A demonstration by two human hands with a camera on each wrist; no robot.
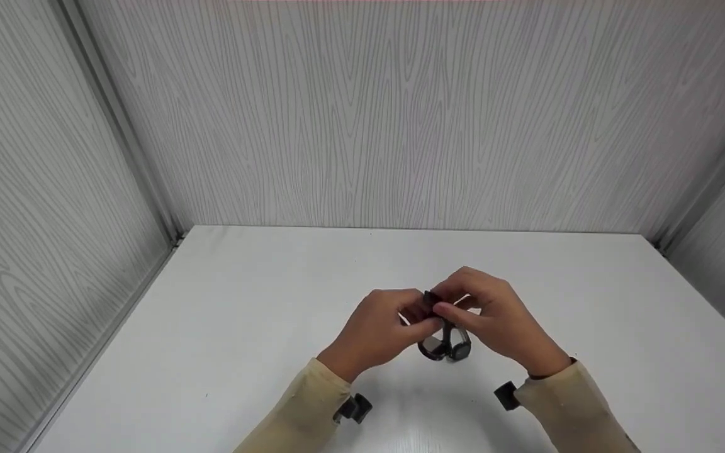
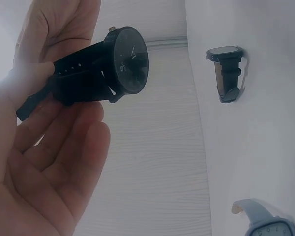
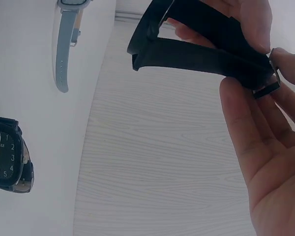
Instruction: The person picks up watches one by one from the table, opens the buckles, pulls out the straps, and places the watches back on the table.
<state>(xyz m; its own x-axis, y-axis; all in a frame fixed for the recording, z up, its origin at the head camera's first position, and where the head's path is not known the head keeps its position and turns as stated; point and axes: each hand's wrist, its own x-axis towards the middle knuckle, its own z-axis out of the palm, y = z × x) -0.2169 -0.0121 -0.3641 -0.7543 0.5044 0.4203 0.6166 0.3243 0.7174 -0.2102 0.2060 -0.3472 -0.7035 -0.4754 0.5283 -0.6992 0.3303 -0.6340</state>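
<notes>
A black wristwatch (image 2: 130, 61) with a round dark dial is held up between both hands, its strap drawn into a loop. In the head view the watch's loop (image 1: 435, 350) hangs below the fingers. My left hand (image 1: 375, 327) pinches the strap close to its overlapping ends. My right hand (image 1: 494, 308) pinches the strap beside the metal buckle (image 3: 274, 73), with thumb and fingertips meeting the left hand's. The fingers hide how far the strap passes through the buckle.
On the white table (image 1: 243, 302) beyond the hands lie a dark watch with a squarish numbered dial (image 3: 2, 155) and a light blue watch (image 3: 64, 49). Grey wood-patterned panels (image 1: 350, 113) stand behind and at both sides. Each forearm carries a small black wrist camera (image 1: 507, 396).
</notes>
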